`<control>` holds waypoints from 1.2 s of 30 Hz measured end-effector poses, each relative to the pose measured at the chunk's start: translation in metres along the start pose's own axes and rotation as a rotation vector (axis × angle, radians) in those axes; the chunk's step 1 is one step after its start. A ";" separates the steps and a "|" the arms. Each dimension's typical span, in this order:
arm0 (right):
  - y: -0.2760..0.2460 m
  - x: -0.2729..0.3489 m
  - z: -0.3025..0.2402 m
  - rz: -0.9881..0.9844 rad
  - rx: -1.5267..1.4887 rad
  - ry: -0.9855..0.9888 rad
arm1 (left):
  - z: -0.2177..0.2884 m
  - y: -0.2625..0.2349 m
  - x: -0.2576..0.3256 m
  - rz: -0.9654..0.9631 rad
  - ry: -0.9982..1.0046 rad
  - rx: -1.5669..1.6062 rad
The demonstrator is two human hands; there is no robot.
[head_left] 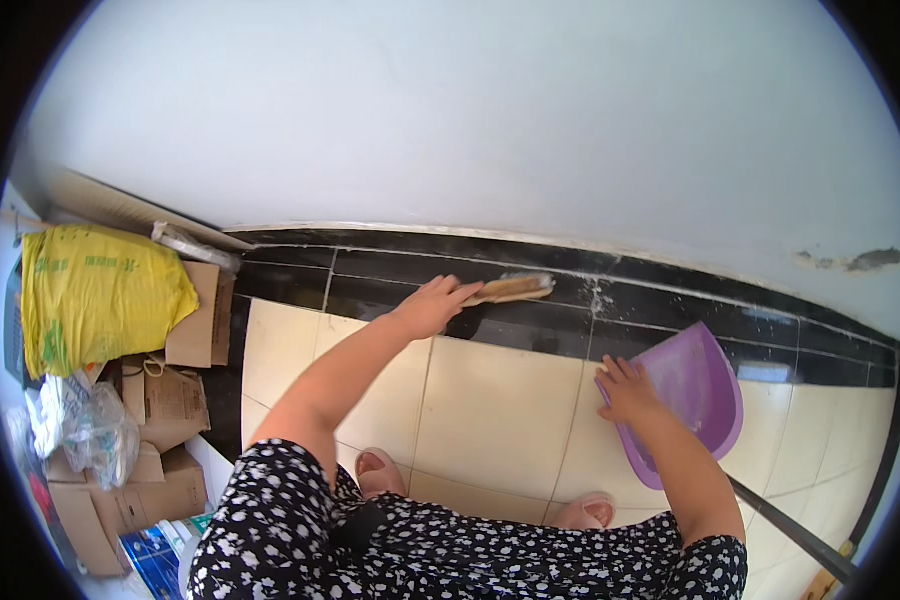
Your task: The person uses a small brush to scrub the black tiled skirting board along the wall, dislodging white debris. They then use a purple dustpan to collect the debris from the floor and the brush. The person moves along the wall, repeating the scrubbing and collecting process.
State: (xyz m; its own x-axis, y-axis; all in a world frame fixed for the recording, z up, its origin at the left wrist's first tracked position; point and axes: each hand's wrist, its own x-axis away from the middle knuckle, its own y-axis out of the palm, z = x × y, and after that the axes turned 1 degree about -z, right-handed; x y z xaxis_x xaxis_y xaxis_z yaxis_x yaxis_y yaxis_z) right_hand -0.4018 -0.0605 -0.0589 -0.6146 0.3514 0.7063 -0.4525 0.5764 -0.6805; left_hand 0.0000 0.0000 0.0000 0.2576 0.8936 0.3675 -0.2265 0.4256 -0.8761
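My left hand (432, 307) is closed round the handle of a wooden brush (515, 289). The brush lies along the black tiles (540, 325) at the foot of the wall, its bristle end pointing right and a little blurred. Whitish debris (598, 297) speckles the tiles just right of the brush. A purple dustpan (682, 385) rests on the floor at the right, its wide mouth angled toward the wall. At the dustpan's left edge is my right hand (627, 390), fingers spread and touching or just over the rim. From the pan a long dark handle (795, 528) runs to the lower right.
Cardboard boxes (175, 405), a yellow plastic bag (105, 295) and clear plastic bags (103, 432) are piled at the left. The white wall (470, 130) rises in front, with a damaged patch (875, 260) at right. My feet in pink slippers (382, 474) stand on cream floor tiles (500, 415).
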 end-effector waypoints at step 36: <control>-0.264 -0.014 -0.273 0.524 -0.253 -0.742 | 0.045 -0.138 0.184 0.319 -0.258 0.152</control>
State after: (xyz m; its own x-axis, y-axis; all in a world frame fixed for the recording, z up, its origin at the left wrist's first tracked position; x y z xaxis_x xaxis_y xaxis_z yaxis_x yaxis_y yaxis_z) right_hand -0.0973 -0.0157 0.1644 -0.9939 0.1015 -0.0420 0.0984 0.6521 -0.7517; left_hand 0.0361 0.1119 0.2031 -0.0866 0.9818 0.1690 -0.3974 0.1215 -0.9096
